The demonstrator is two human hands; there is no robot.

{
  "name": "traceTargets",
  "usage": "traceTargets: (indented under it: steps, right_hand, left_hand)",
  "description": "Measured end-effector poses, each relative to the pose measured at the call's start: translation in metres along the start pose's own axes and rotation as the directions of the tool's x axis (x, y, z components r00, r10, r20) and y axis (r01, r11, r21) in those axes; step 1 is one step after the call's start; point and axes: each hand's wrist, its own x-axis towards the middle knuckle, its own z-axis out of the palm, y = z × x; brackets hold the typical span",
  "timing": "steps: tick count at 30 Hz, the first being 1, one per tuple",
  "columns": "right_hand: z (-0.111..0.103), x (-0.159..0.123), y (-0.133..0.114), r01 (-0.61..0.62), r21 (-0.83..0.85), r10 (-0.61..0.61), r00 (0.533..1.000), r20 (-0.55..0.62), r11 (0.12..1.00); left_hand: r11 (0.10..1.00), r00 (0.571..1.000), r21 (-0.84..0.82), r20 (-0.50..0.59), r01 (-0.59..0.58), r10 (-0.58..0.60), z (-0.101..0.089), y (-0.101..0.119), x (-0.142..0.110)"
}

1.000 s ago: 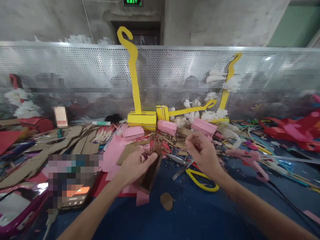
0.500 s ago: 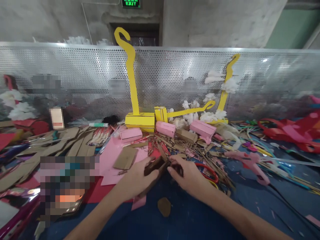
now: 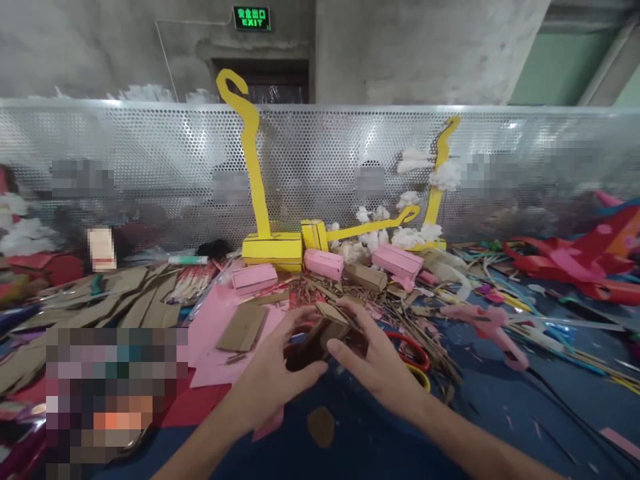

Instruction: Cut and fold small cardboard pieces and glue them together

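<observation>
Brn cardbd box [image 3: 331,325], tilted

A cardboard box [image 3: 327,328] is held tilted in a 2-handed grip over the blue worktop [image 3: 380,443], the left hand [image 3: 267,367] around its left side, the right hand [image 3: 380,363] at its right. Nearer than the box lies a cardboard offcut [image 3: 321,427]. Left of the box, a flat cardboard piece [image 3: 243,327] rests on pink paper [image 3: 210,363]. Right of it are red and yellow loop handles [image 3: 419,348], then a pink glue gun [image 3: 493,325]. Beyond the box sit 3 pink boxes [image 3: 324,264] and a yellow box [image 3: 273,250] with an upright hooked strip [image 3: 256,180].
</observation>
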Motion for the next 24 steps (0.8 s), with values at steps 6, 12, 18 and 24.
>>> traceTargets:
  steps: [6, 12, 18, 24]
  right_hand:
    - [0.001, -0.006, -0.005, 0.092, 0.056, -0.096, 0.993, 0.072, 0.994]
    - [-0.001, -0.007, -0.006, 0.104, 0.079, -0.11, 0.991, 0.078, 0.991]
    - [0.001, -0.007, -0.005, 0.122, 0.016, -0.122, 0.992, 0.02, 0.992]
    - [-0.004, -0.008, -0.015, 0.051, 0.07, -0.05, 0.999, -0.022, 0.996]
  left_hand:
    - [0.975, 0.985, -0.2, 0.161, 0.1, -0.068, -0.006, -0.007, 0.0]
    - [0.954, 0.97, -0.273, 0.238, 0.12, -0.053, -0.006, -0.008, -0.003]
    - [0.969, 0.98, -0.214, 0.178, 0.124, -0.086, 0.0, -0.01, -0.006]
    - [0.998, 0.998, -0.044, -0.032, -0.055, 0.053, -0.003, -0.012, -0.003]
